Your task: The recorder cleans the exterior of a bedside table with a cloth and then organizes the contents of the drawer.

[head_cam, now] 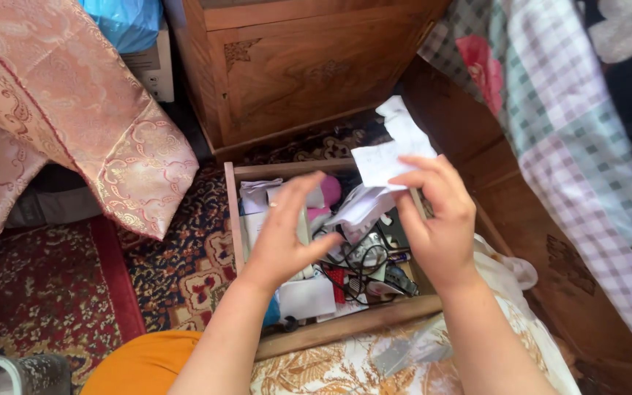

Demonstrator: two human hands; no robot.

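Above the cluttered wooden drawer [238,212], the right hand [439,219] pinches crumpled white papers [385,164] in its grip, while the left hand [287,234] hovers released.

Blue plastic bag [124,20] top left, sitting on a white box [153,69] beside the wooden cabinet [294,66]. No screens or signs.

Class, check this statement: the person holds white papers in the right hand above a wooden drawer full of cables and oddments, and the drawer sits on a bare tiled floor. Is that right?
Not quite. The head view shows the wooden drawer sitting on a patterned red carpet, not on bare tiles. The rest holds: the right hand holds white papers above the drawer, which is full of cables and oddments.
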